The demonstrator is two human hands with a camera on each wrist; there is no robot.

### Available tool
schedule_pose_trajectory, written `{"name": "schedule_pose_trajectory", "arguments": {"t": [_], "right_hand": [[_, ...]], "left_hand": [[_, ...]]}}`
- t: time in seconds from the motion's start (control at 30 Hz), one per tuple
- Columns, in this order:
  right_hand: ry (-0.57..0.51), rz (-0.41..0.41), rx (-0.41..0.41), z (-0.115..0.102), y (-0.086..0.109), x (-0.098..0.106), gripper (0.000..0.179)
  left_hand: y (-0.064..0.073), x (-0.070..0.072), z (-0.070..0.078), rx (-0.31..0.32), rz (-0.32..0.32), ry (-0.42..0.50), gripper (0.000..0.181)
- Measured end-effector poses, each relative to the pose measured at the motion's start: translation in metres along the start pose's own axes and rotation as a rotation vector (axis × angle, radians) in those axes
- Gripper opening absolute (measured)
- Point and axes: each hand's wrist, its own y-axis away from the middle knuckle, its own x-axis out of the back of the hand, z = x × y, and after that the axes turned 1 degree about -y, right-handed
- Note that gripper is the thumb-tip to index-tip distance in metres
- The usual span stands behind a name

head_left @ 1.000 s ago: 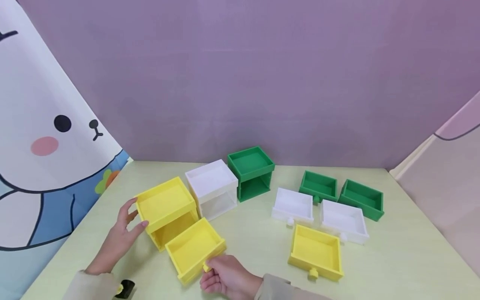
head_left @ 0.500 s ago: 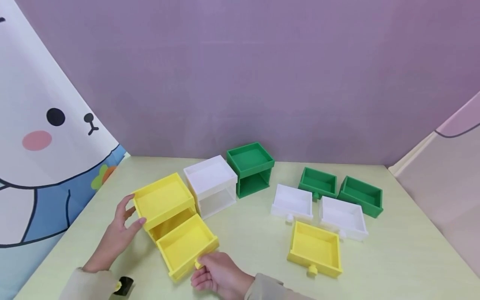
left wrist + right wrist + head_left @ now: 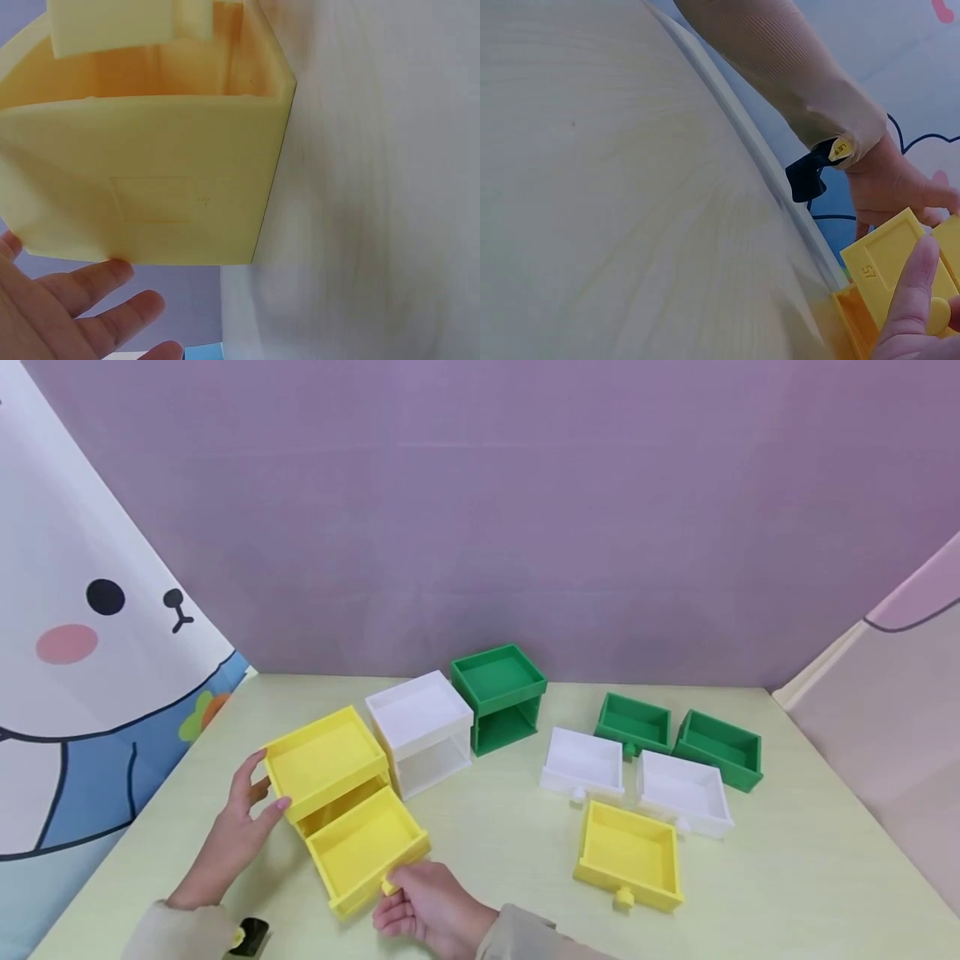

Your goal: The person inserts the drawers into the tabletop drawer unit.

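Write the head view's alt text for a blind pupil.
A right hand grips the knob of a yellow drawer at the opening of a yellow cabinet, which the left hand holds. A white cabinet and green cabinet stand beyond; two green drawers, two white drawers and another yellow drawer lie at right.

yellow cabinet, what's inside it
Only bare yellow surface shows inside the yellow cabinet. The yellow drawer held by the right hand hides part of the opening; the cabinet's top covers the deeper part.
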Motion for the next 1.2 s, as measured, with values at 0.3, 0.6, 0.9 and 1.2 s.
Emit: {"name": "schedule_pose_trajectory", "arguments": {"t": [0.3,0.6,0.9,1.2], "right_hand": [[-0.016,0.019,0.007,0.002,-0.009,-0.003,0.011],[-0.027,0.032,0.003,0.003,-0.014,-0.007,0.01],[-0.044,0.046,-0.003,0.007,-0.016,-0.007,0.01],[-0.046,0.036,-0.012,0.008,-0.018,-0.008,0.01]], "left_hand": [[0.0,-0.001,0.002,-0.004,0.002,-0.027,0.082],[-0.001,-0.001,0.003,0.023,-0.001,-0.046,0.082],[-0.003,-0.001,0.002,0.027,-0.007,-0.034,0.083],[-0.003,0.001,0.001,0.011,0.006,-0.058,0.082]]}}
